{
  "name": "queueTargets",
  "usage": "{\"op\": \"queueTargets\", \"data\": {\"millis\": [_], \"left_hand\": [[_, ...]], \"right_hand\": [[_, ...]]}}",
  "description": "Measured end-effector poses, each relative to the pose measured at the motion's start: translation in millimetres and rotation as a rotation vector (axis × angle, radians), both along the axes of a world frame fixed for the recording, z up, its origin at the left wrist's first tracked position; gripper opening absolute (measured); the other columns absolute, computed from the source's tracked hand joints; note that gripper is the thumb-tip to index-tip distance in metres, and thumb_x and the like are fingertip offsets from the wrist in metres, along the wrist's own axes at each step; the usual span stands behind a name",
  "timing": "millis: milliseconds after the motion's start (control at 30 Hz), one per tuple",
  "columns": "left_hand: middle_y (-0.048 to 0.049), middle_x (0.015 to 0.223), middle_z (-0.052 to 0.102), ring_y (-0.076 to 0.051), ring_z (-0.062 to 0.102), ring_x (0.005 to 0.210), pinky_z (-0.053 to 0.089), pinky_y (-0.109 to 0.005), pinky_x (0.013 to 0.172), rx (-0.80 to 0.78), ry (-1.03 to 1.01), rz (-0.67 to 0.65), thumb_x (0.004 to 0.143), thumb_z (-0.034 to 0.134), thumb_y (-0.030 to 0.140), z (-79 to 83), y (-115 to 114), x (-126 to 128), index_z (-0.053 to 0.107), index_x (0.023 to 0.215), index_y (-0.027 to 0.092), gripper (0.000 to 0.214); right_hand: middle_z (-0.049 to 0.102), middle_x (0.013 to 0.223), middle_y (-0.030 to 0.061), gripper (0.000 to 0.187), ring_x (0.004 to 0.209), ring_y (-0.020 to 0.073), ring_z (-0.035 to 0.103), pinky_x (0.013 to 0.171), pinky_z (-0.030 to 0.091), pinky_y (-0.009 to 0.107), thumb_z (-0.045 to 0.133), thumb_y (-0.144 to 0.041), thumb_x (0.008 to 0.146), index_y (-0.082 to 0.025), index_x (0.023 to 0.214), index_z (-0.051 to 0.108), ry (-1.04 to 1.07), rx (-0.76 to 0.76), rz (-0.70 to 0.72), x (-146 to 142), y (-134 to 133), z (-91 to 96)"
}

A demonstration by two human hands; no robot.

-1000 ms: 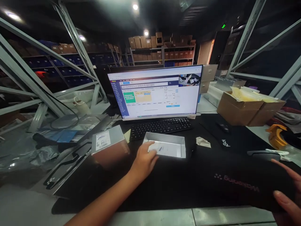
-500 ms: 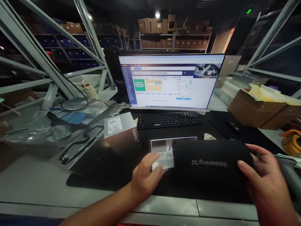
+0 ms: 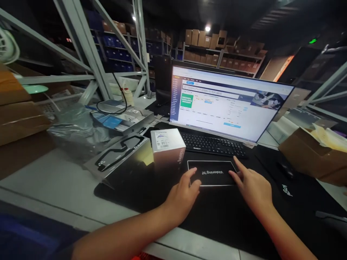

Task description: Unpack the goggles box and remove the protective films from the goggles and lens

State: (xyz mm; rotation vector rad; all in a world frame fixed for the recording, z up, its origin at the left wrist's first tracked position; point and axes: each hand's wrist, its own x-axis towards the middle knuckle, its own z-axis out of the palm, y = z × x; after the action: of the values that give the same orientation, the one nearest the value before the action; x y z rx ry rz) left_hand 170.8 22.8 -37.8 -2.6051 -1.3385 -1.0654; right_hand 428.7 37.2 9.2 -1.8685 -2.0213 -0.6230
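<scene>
A flat black piece lettered "Wakening" (image 3: pixel 217 173), with a thin pale rim around it, lies on the black desk mat (image 3: pixel 217 220). At its left edge is my left hand (image 3: pixel 180 198), thumb and index finger apart. My right hand (image 3: pixel 256 189) is at its right end, the index finger stretched out past the far corner and the thumb near the edge. Neither hand is wrapped round anything. Just behind my left hand stands a silver-to-brown "Wakening" box (image 3: pixel 168 150) with a label on top.
A keyboard (image 3: pixel 214 144) and a lit monitor (image 3: pixel 211 119) stand behind. To the left are a printed box (image 3: pixel 121 155), clear plastic bags (image 3: pixel 78 126) and an open grey box (image 3: pixel 135 119). On the right are a mouse (image 3: pixel 286 169) and a carton (image 3: pixel 306 155).
The black "Wakening" piece has left my right hand's grip and now lies on the pale-rimmed tray. The small labelled silver item from my left hand is out of sight. The view has turned left.
</scene>
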Motion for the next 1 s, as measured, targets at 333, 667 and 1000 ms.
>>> {"op": "queueTargets", "data": {"millis": [333, 667, 1000], "left_hand": [[-0.0147, 0.139, 0.033, -0.035, 0.043, 0.133, 0.031, -0.065, 0.115, 0.584, -0.198, 0.265, 0.080, 0.075, 0.031, 35.4, 14.2, -24.0, 0.047, 0.128, 0.023, 0.055], [-0.0200, 0.156, 0.022, -0.039, 0.020, 0.149, 0.022, -0.061, 0.119, 0.177, -0.181, 0.287, 0.064, 0.082, 0.053, 135.2, 53.0, -94.4, 0.029, 0.145, 0.022, 0.101], [-0.0233, 0.140, 0.051, -0.044, 0.046, 0.131, 0.036, -0.061, 0.106, -0.356, 0.431, 0.255, 0.070, 0.069, 0.061, 151.6, 88.0, -75.4, 0.038, 0.146, 0.014, 0.095]], "right_hand": [[0.077, 0.086, 0.0040, 0.058, 0.087, 0.0294, 0.073, 0.074, 0.057, 0.043, 0.041, -0.054, 0.099, -0.025, 0.148, 0.044, 0.197, 0.048, 0.160, 15.7, -8.7, -9.9], [0.070, 0.122, 0.0091, 0.055, 0.105, 0.0288, 0.069, 0.081, 0.057, 0.041, 0.054, -0.051, 0.093, -0.026, 0.141, 0.048, 0.559, 0.137, 0.107, 25.3, -14.8, -11.5], [0.078, 0.092, 0.0060, 0.023, 0.111, 0.0301, 0.066, 0.109, 0.041, 0.055, 0.055, -0.036, 0.095, -0.024, 0.113, 0.064, 0.570, 0.102, 0.309, 24.7, -16.7, -19.9]]}}
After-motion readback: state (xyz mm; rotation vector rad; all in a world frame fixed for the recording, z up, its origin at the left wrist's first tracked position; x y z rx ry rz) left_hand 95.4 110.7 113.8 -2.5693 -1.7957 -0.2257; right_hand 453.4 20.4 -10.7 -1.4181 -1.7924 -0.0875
